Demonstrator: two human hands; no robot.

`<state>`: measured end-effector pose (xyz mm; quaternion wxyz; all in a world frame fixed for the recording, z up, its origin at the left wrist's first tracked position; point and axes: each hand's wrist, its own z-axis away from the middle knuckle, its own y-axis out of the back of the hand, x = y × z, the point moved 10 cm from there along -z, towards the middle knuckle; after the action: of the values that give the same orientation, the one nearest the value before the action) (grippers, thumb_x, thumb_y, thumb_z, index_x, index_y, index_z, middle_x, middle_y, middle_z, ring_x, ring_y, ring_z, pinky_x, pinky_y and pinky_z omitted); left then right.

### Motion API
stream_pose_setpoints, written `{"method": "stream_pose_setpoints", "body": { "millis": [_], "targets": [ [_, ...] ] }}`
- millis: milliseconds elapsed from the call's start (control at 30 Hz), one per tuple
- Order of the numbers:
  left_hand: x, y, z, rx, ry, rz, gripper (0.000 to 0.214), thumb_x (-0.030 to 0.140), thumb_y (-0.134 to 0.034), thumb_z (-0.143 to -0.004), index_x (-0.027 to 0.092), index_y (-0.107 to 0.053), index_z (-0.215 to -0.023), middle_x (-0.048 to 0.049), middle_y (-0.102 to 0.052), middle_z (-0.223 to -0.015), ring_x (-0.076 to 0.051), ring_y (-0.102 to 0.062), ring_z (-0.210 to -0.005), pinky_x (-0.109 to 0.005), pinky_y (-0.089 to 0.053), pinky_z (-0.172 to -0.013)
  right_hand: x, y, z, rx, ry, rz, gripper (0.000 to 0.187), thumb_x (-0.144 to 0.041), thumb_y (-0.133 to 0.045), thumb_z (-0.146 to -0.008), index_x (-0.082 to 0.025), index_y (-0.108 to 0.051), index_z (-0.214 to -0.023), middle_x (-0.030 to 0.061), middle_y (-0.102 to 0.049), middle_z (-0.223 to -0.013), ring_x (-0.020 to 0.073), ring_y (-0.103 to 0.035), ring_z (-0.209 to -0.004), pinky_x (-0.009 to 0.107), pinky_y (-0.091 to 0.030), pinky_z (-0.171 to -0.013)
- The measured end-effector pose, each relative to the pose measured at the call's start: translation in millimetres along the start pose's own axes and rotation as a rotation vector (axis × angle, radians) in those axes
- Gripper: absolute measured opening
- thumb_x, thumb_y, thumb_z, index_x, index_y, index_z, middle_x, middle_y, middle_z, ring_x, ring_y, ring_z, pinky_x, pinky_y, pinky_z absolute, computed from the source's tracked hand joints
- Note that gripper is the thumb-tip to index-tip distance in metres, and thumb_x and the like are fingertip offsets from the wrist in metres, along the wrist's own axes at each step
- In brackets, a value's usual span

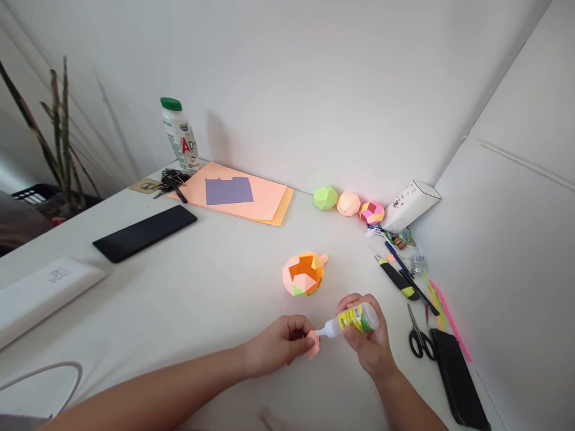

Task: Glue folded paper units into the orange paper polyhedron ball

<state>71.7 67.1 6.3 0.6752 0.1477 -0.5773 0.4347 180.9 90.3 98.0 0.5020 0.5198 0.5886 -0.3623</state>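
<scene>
Between the thumb and fingers of my left hand (287, 341) is a small peach paper piece (313, 346). My right hand (371, 347) grips a glue bottle (353, 320) with a yellow and green label, tilted so that its white nozzle meets the upper edge of the paper piece. Whether glue is coming out I cannot tell. Just beyond both hands sits a partly open paper ball (303, 274) in peach, orange and green, with a hole in its upper side and a small tab sticking out at the right.
Three finished-looking paper balls (348, 204) line the wall. Scissors (421, 338), a utility knife (399, 278) and a black case (460, 380) lie at right. Peach paper sheets (265, 200), a black slab (146, 233) and a white bottle (181, 134) occupy the left.
</scene>
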Motion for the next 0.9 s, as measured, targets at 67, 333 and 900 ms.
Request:
{"method": "stream_pose_setpoints", "body": {
  "millis": [67,333,900],
  "targets": [
    [-1.4,0.8,-0.1,0.001,0.004,-0.001,0.046,0.06,-0.065,-0.073,0.016,-0.054,-0.077,-0.0021,-0.063,-0.075,-0.008,-0.041,-0.056,-0.022,-0.032,-0.051,0.9,-0.5,0.7,-0.005,-0.003,-0.008,0.025,-0.042,-0.069,-0.081,-0.025,-0.052,-0.09,0.0028,-0.058,-0.088,0.0164,-0.054,-0.073,0.027,-0.043,-0.057],
    [-2.2,1.5,-1.6,0.01,0.024,0.0,0.049,0.062,-0.066,-0.07,0.015,-0.054,-0.077,-0.0026,-0.064,-0.074,-0.008,-0.04,-0.056,-0.023,-0.032,-0.051,-4.1,-7.1,2.4,-0.033,0.008,-0.041,0.022,-0.038,-0.07,-0.081,-0.027,-0.055,-0.092,0.0019,-0.058,-0.089,0.0152,-0.055,-0.074,0.026,-0.045,-0.061],
    [-3.5,3.8,-2.7,0.021,0.024,0.008,0.046,0.06,-0.066,-0.072,0.016,-0.054,-0.074,-0.0027,-0.065,-0.073,-0.008,-0.04,-0.054,-0.022,-0.033,-0.05,-2.7,-1.8,1.6,0.019,0.006,0.01,0.021,-0.036,-0.072,-0.08,-0.024,-0.057,-0.088,0.0033,-0.063,-0.088,0.016,-0.058,-0.072,0.027,-0.046,-0.059]
  ]
}}
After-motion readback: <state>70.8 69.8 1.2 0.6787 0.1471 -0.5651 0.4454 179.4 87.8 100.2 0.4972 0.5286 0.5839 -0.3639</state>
